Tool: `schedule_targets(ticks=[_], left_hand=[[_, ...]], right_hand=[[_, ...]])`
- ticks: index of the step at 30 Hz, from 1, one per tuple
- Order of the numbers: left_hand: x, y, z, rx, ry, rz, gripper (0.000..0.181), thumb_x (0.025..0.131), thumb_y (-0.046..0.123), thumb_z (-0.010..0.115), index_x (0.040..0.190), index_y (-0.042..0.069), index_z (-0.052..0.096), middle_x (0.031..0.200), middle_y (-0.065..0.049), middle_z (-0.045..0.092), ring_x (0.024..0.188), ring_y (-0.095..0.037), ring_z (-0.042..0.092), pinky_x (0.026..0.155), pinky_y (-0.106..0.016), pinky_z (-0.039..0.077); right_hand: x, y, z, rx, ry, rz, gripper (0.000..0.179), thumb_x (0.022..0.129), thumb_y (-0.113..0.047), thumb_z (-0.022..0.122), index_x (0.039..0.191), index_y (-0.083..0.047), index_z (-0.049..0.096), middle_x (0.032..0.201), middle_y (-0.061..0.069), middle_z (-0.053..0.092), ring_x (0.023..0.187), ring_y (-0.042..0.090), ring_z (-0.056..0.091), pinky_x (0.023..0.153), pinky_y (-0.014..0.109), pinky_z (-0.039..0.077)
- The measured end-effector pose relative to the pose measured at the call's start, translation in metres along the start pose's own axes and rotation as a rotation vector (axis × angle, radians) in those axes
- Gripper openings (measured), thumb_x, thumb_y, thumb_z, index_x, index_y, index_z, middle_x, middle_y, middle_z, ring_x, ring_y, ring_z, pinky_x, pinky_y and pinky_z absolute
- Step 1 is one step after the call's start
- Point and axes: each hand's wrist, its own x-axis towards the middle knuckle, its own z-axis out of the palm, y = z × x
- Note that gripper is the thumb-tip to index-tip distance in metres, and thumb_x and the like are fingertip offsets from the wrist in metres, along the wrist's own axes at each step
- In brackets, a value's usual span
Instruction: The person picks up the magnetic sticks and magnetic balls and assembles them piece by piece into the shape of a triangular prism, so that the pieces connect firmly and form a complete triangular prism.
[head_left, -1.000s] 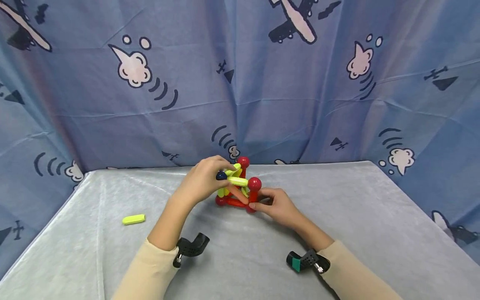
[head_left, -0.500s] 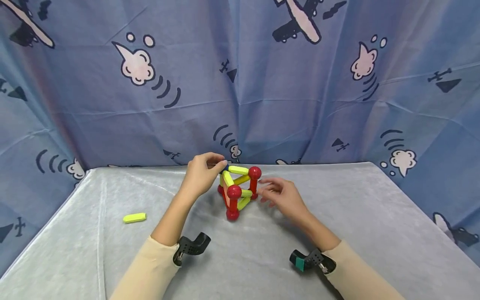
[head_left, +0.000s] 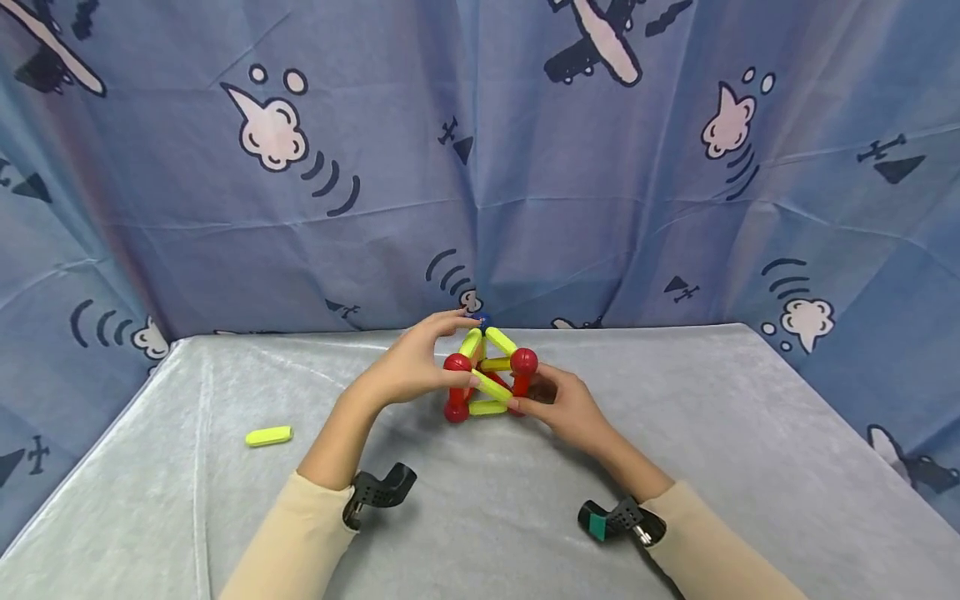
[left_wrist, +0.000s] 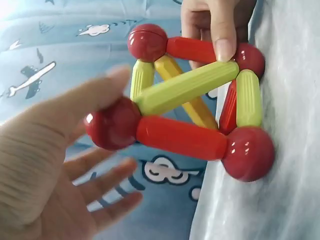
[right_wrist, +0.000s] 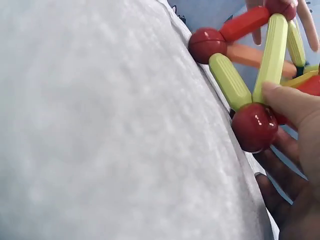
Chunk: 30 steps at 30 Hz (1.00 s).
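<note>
A frame of magnetic building sticks and balls [head_left: 491, 407] stands on the table between both hands, joining red, yellow-green, yellow and orange sticks. Red balls face the front, and a blue ball [head_left: 482, 320] tops the back. My left hand [head_left: 408, 362] is at its left side; in the left wrist view the thumb lies on an upper red ball [left_wrist: 112, 127] by the end of a slanted yellow-green stick [left_wrist: 190, 87], other fingers spread behind. My right hand [head_left: 566, 408] holds the lower right corner, its thumb on that stick's low end by a red ball [right_wrist: 255, 127].
A loose yellow-green stick [head_left: 268, 436] lies on the pale cloth [head_left: 150, 500] to the left. Behind the table hangs a blue printed curtain [head_left: 525, 167]. Black wrist cameras [head_left: 386, 487] sit on both forearms.
The frame has turned, bringing the blue ball from the left to the back. My left fingers have left their grip on that ball. The right hand let go, then took hold again.
</note>
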Motion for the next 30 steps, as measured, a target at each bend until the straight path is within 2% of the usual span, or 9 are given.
schedule_targets(ticks=[2, 4, 9, 14, 18, 22, 25, 27, 30], left_hand=[[-0.001, -0.001, -0.004, -0.012, 0.005, 0.009, 0.06, 0.084, 0.025, 0.083, 0.139, 0.018, 0.06, 0.147, -0.003, 0.057, 0.13, -0.025, 0.06, 0.112, -0.052, 0.046], [-0.005, -0.002, -0.009, -0.018, -0.006, 0.004, 0.052, 0.088, 0.025, 0.08, 0.136, 0.017, 0.063, 0.139, -0.003, 0.063, 0.123, -0.026, 0.064, 0.11, -0.052, 0.048], [-0.023, -0.011, -0.03, 0.066, -0.04, -0.062, 0.043, 0.096, 0.031, 0.07, 0.136, 0.017, 0.063, 0.14, -0.004, 0.064, 0.123, -0.031, 0.065, 0.108, -0.053, 0.049], [-0.049, -0.037, -0.054, 0.198, -0.113, -0.119, 0.043, 0.098, 0.029, 0.066, 0.137, 0.011, 0.062, 0.139, -0.011, 0.064, 0.122, -0.034, 0.064, 0.102, -0.051, 0.052], [-0.081, -0.064, -0.069, 0.277, -0.174, -0.168, 0.042, 0.098, 0.027, 0.066, 0.135, 0.006, 0.062, 0.136, -0.015, 0.065, 0.118, -0.034, 0.065, 0.097, -0.049, 0.054], [-0.113, -0.085, -0.082, 0.339, -0.176, -0.2, 0.044, 0.093, 0.025, 0.072, 0.131, 0.004, 0.064, 0.132, -0.017, 0.067, 0.114, -0.037, 0.066, 0.094, -0.052, 0.055], [-0.134, -0.098, -0.092, 0.4, -0.163, -0.208, 0.052, 0.082, 0.027, 0.083, 0.126, 0.004, 0.067, 0.125, -0.019, 0.068, 0.11, -0.041, 0.067, 0.092, -0.055, 0.055], [-0.145, -0.104, -0.098, 0.432, -0.159, -0.225, 0.055, 0.075, 0.027, 0.088, 0.122, 0.004, 0.069, 0.116, -0.016, 0.069, 0.104, -0.037, 0.067, 0.087, -0.053, 0.055], [-0.155, -0.111, -0.103, 0.437, -0.165, -0.269, 0.051, 0.071, 0.024, 0.09, 0.115, 0.006, 0.072, 0.104, -0.008, 0.068, 0.092, -0.023, 0.063, 0.077, -0.041, 0.054]], right_hand=[[-0.001, 0.0, 0.001, 0.016, 0.004, 0.007, 0.042, 0.086, -0.018, 0.081, 0.124, -0.004, 0.068, 0.107, 0.013, 0.075, 0.089, 0.014, 0.067, 0.079, 0.023, 0.055], [-0.002, 0.0, 0.002, 0.037, 0.004, 0.013, 0.038, 0.086, -0.017, 0.081, 0.12, -0.004, 0.071, 0.107, 0.014, 0.074, 0.087, 0.014, 0.065, 0.078, 0.023, 0.054], [-0.004, 0.005, 0.004, 0.078, 0.006, 0.015, 0.032, 0.085, -0.015, 0.082, 0.113, -0.004, 0.073, 0.105, 0.015, 0.071, 0.083, 0.016, 0.059, 0.072, 0.022, 0.051], [-0.005, 0.01, 0.002, 0.067, 0.017, 0.025, 0.03, 0.085, -0.014, 0.082, 0.112, -0.004, 0.074, 0.106, 0.014, 0.071, 0.083, 0.018, 0.058, 0.073, 0.023, 0.051], [-0.003, 0.011, 0.003, 0.069, -0.014, 0.036, 0.032, 0.086, -0.016, 0.08, 0.115, -0.004, 0.073, 0.11, 0.014, 0.071, 0.086, 0.019, 0.059, 0.076, 0.024, 0.051], [-0.001, 0.01, 0.004, 0.086, -0.033, 0.039, 0.032, 0.087, -0.016, 0.079, 0.116, -0.005, 0.072, 0.109, 0.014, 0.071, 0.088, 0.019, 0.06, 0.078, 0.024, 0.051], [0.0, 0.008, 0.004, 0.09, -0.041, 0.04, 0.032, 0.087, -0.015, 0.079, 0.117, -0.004, 0.072, 0.109, 0.015, 0.072, 0.088, 0.02, 0.061, 0.078, 0.024, 0.052], [0.001, 0.008, 0.003, 0.096, -0.06, 0.039, 0.035, 0.088, -0.016, 0.079, 0.12, -0.004, 0.071, 0.108, 0.015, 0.072, 0.088, 0.019, 0.06, 0.078, 0.024, 0.051], [0.003, 0.007, 0.001, 0.11, -0.092, 0.048, 0.038, 0.089, -0.016, 0.078, 0.124, -0.005, 0.069, 0.107, 0.015, 0.072, 0.087, 0.019, 0.057, 0.076, 0.024, 0.049]])
